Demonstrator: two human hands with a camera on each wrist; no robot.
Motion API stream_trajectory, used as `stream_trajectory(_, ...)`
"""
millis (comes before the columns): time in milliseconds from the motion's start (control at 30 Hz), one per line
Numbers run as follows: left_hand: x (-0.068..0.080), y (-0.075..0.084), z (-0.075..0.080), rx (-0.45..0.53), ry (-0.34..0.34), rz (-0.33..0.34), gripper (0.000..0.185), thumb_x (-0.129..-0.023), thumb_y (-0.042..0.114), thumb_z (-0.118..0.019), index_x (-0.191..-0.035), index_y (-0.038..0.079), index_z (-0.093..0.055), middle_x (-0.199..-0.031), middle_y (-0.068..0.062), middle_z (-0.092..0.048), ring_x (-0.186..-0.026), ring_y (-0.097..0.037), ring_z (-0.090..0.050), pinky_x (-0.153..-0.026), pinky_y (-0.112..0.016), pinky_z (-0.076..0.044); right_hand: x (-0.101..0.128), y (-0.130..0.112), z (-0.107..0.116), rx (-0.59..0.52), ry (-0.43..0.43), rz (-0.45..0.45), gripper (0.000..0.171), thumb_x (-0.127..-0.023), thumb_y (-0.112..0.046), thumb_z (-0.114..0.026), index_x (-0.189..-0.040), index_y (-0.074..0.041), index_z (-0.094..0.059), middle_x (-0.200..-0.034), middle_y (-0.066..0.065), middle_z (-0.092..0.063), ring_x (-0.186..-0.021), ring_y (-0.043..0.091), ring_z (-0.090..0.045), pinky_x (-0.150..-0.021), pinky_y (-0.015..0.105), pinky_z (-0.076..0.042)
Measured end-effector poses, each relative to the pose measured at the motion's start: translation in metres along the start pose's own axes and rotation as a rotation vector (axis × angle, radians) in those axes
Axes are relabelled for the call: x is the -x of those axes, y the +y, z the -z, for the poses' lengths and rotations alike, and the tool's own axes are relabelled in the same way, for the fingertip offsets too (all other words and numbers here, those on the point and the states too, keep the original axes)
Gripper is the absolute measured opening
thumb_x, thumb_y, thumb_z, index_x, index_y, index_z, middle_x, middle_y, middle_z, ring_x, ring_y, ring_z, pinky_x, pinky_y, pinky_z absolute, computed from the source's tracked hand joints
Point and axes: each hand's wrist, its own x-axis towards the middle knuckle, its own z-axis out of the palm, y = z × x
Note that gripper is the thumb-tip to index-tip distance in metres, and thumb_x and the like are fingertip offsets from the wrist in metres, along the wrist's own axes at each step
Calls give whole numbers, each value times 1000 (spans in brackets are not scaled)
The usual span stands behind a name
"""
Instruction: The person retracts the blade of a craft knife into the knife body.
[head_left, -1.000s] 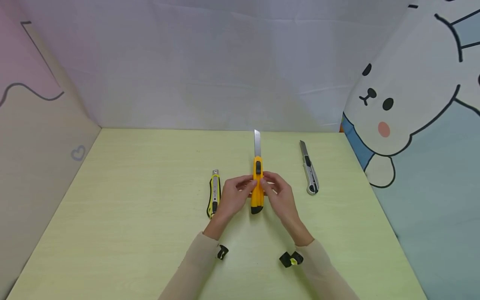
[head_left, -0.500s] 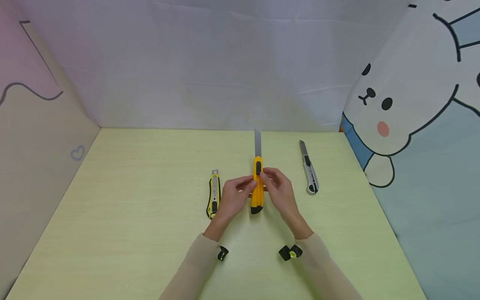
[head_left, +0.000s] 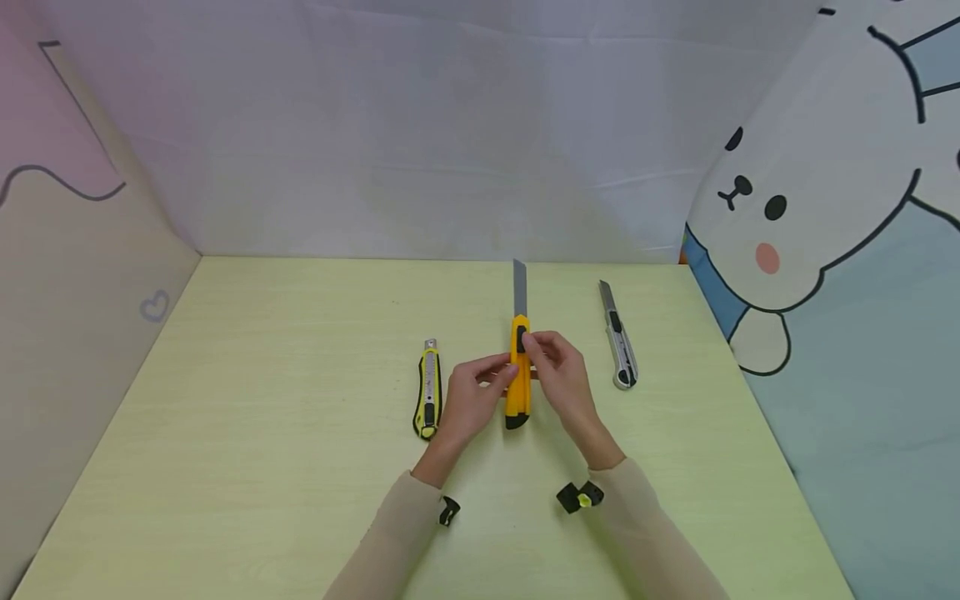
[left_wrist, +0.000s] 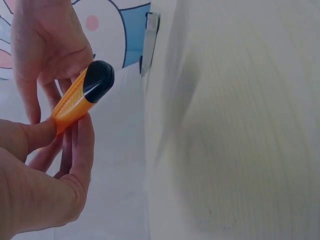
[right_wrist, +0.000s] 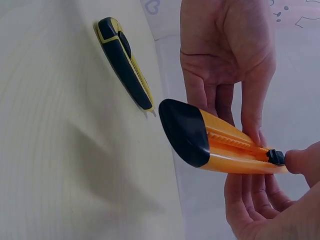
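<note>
Right thumb (head_left: pixel 531 340) up; flanking knives (head_left: pixel 428 388) unmoved.

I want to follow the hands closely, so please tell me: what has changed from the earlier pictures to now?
The right hand moved its fingertips up the orange utility knife to the black slider. The knife shifted slightly right. The left hand still holds the handle, with the blade still out. The yellow-black knife and the silver knife stayed on the table.

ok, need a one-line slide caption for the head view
Both hands, left hand and right hand, hold an orange plastic utility knife with its blade extended, above a pale green table.
</note>
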Motion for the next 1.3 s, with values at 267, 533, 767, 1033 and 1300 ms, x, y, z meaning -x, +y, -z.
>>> stream_trajectory(267,0,-1,-2,-27,14,-22,31,-100,20,-70,-125,1,-73,-114,-12,-75,-89,-23,-68,-76,-35,-62,-3,-1,0,23,23,9,41,-103,-41,-63,-118,-4,-68,-109,15,-71,-93,25,-66,-76,26,-58)
stream_trajectory(533,2,0,-5,-56,21,-32,30,-100,19,-70,-125,1,-73,-113,-11,-75,-89,-22,-67,-72,-23,-59,-4,-4,0,37,38,-11,44,-100,-47,-65,-116,-6,-69,-111,13,-71,-94,26,-63,-75,28,-58)
stream_trajectory(767,3,1,-7,-114,36,-86,30,-100,19,-70,-124,1,-74,-112,-11,-76,-90,-24,-67,-71,-23,-57,-6,-4,1,43,38,-9,46,-100,-50,-64,-115,-7,-70,-111,13,-70,-97,27,-62,-75,29,-57)
stream_trajectory(1033,4,2,-7,-132,49,-96,29,-100,18,-70,-123,2,-74,-110,-11,-76,-88,-24,-66,-70,-23,-57,-6,-5,0,1,23,-30,43,-100,-47,-65,-117,-8,-70,-111,12,-69,-94,27,-61,-77,29,-56)
stream_trajectory(1300,3,0,-8,-75,46,-55,31,-99,19,-71,-124,1,-73,-108,-11,-77,-85,-22,-68,-70,-23,-59,-5,-6,-2,-45,12,-52,36,-102,-40,-64,-120,-9,-69,-112,11,-67,-95,24,-57,-77,27,-52)
